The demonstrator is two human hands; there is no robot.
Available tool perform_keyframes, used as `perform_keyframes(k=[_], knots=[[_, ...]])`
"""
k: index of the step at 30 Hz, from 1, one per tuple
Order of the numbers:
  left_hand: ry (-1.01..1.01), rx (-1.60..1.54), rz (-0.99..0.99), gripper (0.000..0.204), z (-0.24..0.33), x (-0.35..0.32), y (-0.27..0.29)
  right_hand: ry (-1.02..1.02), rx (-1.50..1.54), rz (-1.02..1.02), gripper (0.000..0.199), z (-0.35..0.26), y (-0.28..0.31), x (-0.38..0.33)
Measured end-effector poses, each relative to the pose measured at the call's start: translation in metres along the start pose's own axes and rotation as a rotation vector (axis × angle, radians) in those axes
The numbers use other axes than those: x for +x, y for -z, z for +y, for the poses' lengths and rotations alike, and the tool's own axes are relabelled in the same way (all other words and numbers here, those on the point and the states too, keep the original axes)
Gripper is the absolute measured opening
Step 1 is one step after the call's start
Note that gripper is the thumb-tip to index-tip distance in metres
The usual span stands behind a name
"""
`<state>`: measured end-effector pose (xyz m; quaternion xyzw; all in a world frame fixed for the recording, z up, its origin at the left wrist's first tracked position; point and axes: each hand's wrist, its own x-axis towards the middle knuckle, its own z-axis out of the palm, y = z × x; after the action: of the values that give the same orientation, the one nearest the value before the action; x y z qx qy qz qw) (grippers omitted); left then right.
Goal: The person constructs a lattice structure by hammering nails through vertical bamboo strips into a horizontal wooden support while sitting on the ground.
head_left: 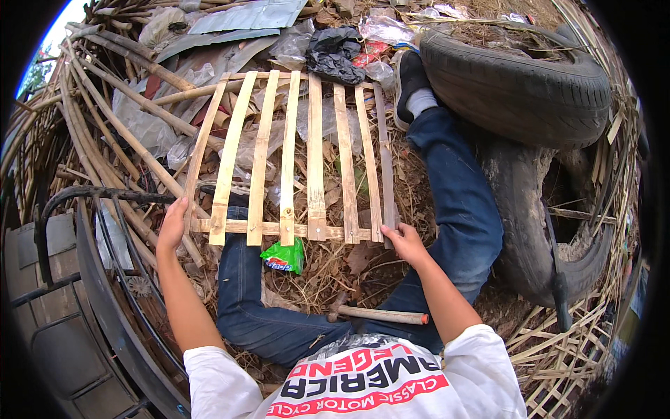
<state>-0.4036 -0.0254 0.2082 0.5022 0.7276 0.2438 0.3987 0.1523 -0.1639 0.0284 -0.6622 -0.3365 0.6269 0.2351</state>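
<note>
Outdoor scrap yard doubling as a rough bamboo workshop — bamboo poles [118, 91] heaped at left, old tyres [516, 84] at right, plastic sheeting [146, 126] and litter on dry-leaf ground, split bamboo strips [558, 349] piled around.

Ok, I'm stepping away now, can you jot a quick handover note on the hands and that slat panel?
Left hand grips the left end of the bamboo slat panel; right hand grips its right end.
The panel lies across the legs, eight slats on a lower crossbar.
A hammer rests on the ground by the right knee.
Done: slats sit on both crossbars.
Left: cannot tell which joints are nailed.
</note>
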Motion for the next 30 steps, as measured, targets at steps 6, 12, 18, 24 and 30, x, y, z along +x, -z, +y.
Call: perform_keyframes(k=[6, 12, 18, 24, 30], knots=[[0.084, 0.110, 0.090, 0.061, -0.032, -0.032, -0.023, 0.110, -0.045, 0.089, 0.064, 0.005, 0.001, -0.005], [0.083, -0.083, -0.025, 0.049, 0.006, -0.078, -0.043, 0.058, -0.091, 0.269, 0.059, 0.022, 0.003, 0.003], [0.092, -0.034, 0.258, 0.046, 0.039, -0.149, -0.051, 0.091, 0.063, 0.348, 0.049, 0.015, 0.005, -0.010], [0.158, -0.251, 0.253, 0.033, 0.003, -0.184, -0.060, 0.144, -0.071, 0.380, 0.042, -0.006, 0.007, -0.031], [0.106, -0.348, 0.141, 0.030, -0.058, -0.141, -0.080, 0.218, -0.115, 0.520, 0.040, 0.006, 0.017, -0.011]])
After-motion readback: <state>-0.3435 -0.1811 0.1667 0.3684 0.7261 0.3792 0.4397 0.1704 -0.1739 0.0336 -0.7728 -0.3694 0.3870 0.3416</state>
